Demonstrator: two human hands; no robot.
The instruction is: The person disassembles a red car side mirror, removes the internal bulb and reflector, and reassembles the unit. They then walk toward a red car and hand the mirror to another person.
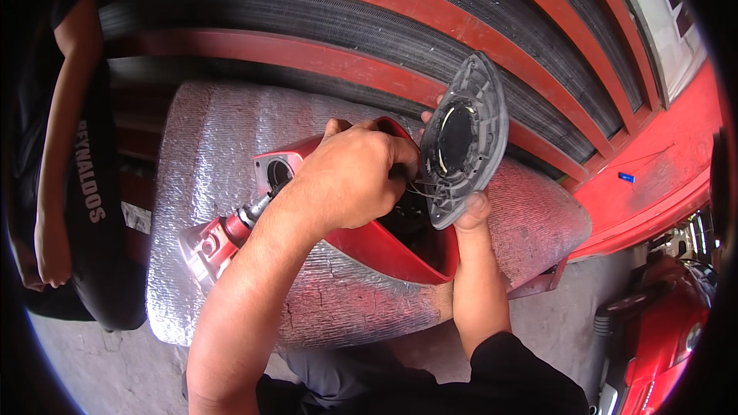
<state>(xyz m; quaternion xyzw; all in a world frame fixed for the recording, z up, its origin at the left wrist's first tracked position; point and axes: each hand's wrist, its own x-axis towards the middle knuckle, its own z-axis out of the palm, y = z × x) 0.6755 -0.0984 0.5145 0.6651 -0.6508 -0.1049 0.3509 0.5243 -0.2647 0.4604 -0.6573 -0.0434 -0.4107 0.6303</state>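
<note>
A red car side-mirror housing (361,250) lies with its dark hollow facing up on a silvery padded surface. My left hand (357,173) reaches over its rim, fingers curled together at the opening; the fingertips are partly hidden, so what they pinch cannot be made out. Thin wires (417,186) run beside those fingers toward the mirror backing plate (460,142). That grey plastic plate, with a round black centre, stands tilted on edge above the housing's right end. My right hand (473,211) grips it from behind, thumb at its lower edge and fingertips showing past its far side.
The silver padding (215,131) carries the housing and its red and metal mounting foot (223,238). Red bars (369,0) over dark ribbed panels rise behind. A person (65,154) stands at left. A small blue object (626,177) lies on red metal; a red vehicle (669,346) is lower right.
</note>
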